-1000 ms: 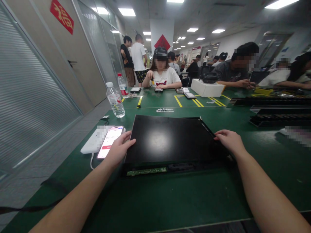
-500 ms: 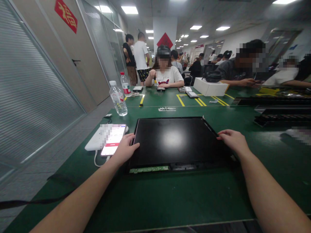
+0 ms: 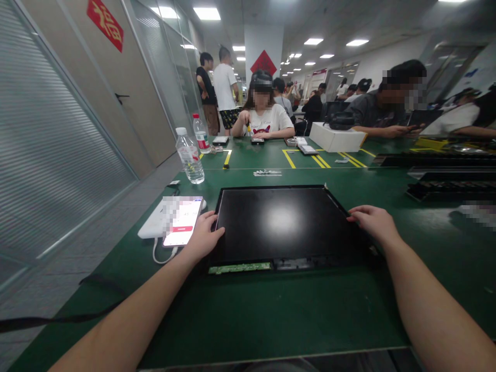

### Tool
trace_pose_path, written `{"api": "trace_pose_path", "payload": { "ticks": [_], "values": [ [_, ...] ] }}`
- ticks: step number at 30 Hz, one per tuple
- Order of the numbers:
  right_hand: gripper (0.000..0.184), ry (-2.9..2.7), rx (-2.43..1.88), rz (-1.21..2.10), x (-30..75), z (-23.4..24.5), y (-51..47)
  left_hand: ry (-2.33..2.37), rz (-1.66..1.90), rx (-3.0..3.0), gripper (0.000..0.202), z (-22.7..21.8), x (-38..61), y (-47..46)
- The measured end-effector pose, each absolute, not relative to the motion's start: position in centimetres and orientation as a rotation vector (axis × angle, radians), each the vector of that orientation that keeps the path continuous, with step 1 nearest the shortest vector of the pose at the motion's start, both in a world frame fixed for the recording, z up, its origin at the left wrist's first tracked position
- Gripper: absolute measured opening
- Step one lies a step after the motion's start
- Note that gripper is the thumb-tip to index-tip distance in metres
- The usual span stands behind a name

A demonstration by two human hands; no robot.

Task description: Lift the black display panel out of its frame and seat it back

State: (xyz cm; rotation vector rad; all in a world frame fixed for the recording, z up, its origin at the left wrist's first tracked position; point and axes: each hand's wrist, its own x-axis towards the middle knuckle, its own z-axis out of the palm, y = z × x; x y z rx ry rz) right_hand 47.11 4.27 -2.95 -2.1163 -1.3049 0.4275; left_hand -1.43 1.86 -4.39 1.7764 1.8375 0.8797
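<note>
A black flat display panel (image 3: 279, 222) lies face up on the green table, with a bright reflection in its middle. A strip of green circuit board (image 3: 239, 268) shows along its near edge, at the left. My left hand (image 3: 206, 235) grips the panel's left edge, thumb on the top face. On the opposite side, my right hand (image 3: 372, 222) has its fingers pinched on the right edge. The undersides of the fingers are hidden on both sides.
Left of the panel lie a lit phone (image 3: 183, 222) and a white box (image 3: 153, 222) with a cable. Two water bottles (image 3: 190, 157) stand behind them. Long black strips (image 3: 449, 186) lie at the right. Across the table a person (image 3: 267, 121) handles a small device.
Both hands keep their hold on the panel's edges, and the panel stays in place. The whole view has shifted very slightly.
</note>
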Motion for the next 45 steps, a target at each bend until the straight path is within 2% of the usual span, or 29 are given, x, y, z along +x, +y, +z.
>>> {"api": "trace_pose_path", "payload": {
  "ticks": [20,25,35,39,45],
  "values": [
    [0.026,-1.275,-2.178,0.426,46.4,-2.1,3.9,1.873,0.792,1.915,0.044,-4.5,-1.0,2.0],
    [0.026,-1.293,-2.159,0.400,46.7,-2.5,4.0,1.831,0.732,2.009,0.054,-3.9,-1.1,1.6],
    [0.027,-1.319,-2.114,0.369,46.8,-2.8,4.1,1.645,0.126,2.564,0.047,-0.7,-1.1,-0.9],
    [0.027,-1.317,-2.109,0.370,47.0,-3.0,4.2,1.494,-0.017,2.486,0.056,0.5,-1.9,-1.6],
    [0.026,-1.322,-2.123,0.382,47.2,-3.1,4.3,1.440,-0.053,2.357,0.067,1.7,-2.3,-2.1]
  ]
}}
